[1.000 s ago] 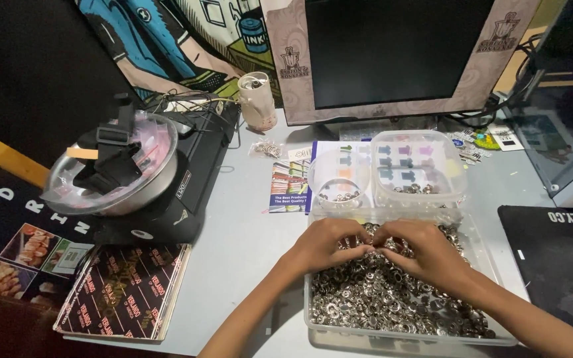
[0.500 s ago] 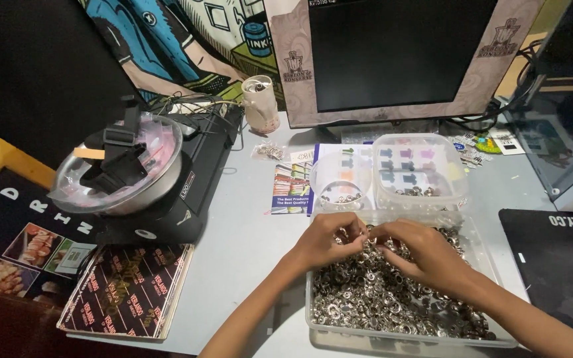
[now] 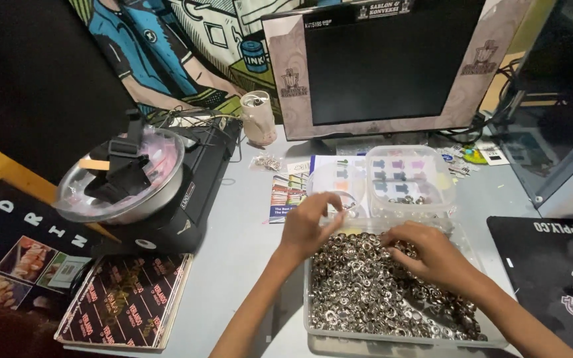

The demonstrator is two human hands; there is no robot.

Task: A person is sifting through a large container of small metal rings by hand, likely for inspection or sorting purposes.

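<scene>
A clear plastic tray (image 3: pixel 313 311) full of small silver metal rings (image 3: pixel 373 292) sits at the table's front edge. My left hand (image 3: pixel 308 224) is raised over the tray's far left corner, thumb and fingers pinched on a small metal piece, close to a small clear round container (image 3: pixel 336 180). My right hand (image 3: pixel 429 253) rests palm down on the pile of rings, its fingers curled into them. Whether it grips any ring is hidden.
A second clear box (image 3: pixel 409 179) holding a few rings stands behind the tray. A monitor (image 3: pixel 382 63) is at the back, a plastic cup (image 3: pixel 258 118) beside it. A black machine with a clear bowl (image 3: pixel 124 176) stands left. Printed boards (image 3: pixel 127 301) lie front left, a black mat (image 3: pixel 552 272) right.
My hands, which worked close together over the pile, have parted. My left hand has lifted toward the small round container with a pinched piece. My right hand stays on the rings.
</scene>
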